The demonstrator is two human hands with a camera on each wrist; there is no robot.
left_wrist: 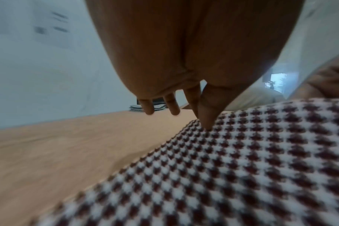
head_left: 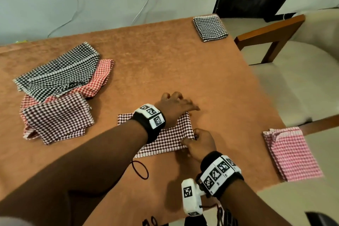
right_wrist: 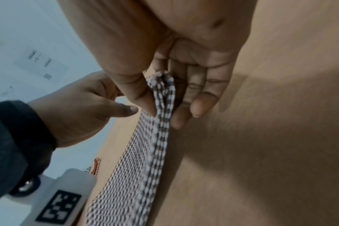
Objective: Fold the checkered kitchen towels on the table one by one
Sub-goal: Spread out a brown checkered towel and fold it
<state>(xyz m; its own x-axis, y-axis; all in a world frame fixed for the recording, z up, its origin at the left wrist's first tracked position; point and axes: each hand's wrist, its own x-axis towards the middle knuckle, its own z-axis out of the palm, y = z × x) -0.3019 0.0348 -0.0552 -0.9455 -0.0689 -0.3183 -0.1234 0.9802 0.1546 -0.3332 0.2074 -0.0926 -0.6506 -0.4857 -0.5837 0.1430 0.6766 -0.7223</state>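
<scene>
A maroon-and-white checkered towel lies partly folded on the brown table in front of me. My left hand reaches over it to the far right corner. In the left wrist view its thumb and forefinger pinch the towel at that edge, while the other fingers hang above the table. My right hand pinches the near right corner. The right wrist view shows the thumb and fingers of my right hand gripping the stacked layers of the towel, lifted slightly.
A loose pile of unfolded checkered towels lies at the left. A folded black-checked towel sits at the far right corner and a folded pink one at the right edge. A hair tie lies near the front. A wooden chair stands at the right.
</scene>
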